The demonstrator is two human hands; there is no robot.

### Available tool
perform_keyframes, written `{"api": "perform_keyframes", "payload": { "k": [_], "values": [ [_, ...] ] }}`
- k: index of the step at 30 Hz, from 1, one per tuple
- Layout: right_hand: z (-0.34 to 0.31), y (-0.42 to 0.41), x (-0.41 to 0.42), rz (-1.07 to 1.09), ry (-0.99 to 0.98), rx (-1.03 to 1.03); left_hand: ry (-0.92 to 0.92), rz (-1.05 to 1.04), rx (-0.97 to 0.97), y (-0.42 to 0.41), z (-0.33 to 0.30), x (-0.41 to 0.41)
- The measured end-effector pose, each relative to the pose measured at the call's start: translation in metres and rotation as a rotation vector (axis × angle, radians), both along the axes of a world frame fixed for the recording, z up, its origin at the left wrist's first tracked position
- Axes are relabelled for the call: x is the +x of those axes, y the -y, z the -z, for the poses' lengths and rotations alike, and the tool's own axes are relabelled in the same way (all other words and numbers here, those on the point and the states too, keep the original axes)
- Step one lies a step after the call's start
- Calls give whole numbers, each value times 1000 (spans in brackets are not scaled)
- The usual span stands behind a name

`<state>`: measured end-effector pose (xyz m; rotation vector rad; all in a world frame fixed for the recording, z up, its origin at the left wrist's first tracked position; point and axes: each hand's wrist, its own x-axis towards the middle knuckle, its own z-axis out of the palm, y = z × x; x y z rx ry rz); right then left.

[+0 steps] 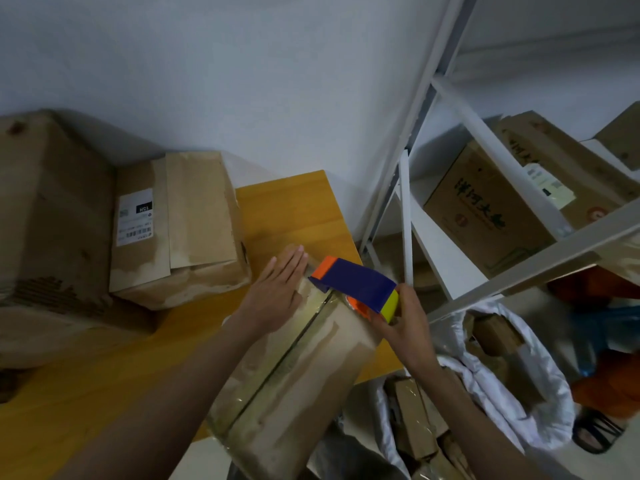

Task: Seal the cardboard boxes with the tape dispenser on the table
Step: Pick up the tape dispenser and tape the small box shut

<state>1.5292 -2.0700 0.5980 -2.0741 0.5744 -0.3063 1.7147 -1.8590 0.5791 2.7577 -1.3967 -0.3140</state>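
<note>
- The left hand (277, 292) lies flat, fingers straight, on the near cardboard box (294, 382), probably to steady it on the table (298, 209).
- The right hand (401, 327) grasps the tape dispenser (353, 282) at the box's far end, where the tape strip finishes.

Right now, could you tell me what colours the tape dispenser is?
In the head view, the tape dispenser is mainly dark blue, with orange ends and a yellow side.
</note>
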Motion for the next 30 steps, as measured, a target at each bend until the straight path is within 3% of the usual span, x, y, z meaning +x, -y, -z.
{"api": "perform_keyframes", "payload": {
  "k": [5,17,30],
  "values": [
    [3,-12,-17,15,-18,-1,-81,18,-54,-2,4,-7],
    [-23,-8,-37,74,-22,-134,16,-15,-54,1,10,-11],
    [-36,-14,-64,99,-10,-130,-6,36,-51,0,4,-13]
  ]
}}
